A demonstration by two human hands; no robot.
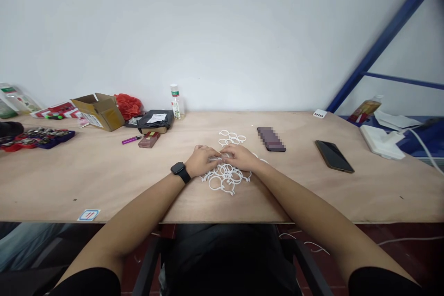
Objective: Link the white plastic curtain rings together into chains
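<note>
A pile of white plastic rings (pixel 225 178) lies on the wooden table (pixel 104 171) right in front of me. My left hand (pixel 202 159), with a black watch on its wrist, and my right hand (pixel 242 157) rest on the far side of the pile. Their fingertips meet and pinch together on a white ring (pixel 221 157) between them. A smaller group of white rings (pixel 231 138) lies a little farther back, apart from both hands.
Two phones (pixel 271 138) (pixel 334 156) lie to the right. A cardboard box (pixel 99 111), red bag (pixel 128 105), black pouch (pixel 155 121), small bottle (pixel 176 101), purple lighter (pixel 131 139) and a red packet (pixel 149 139) stand back left. A blue steel frame (pixel 381 41) rises at right.
</note>
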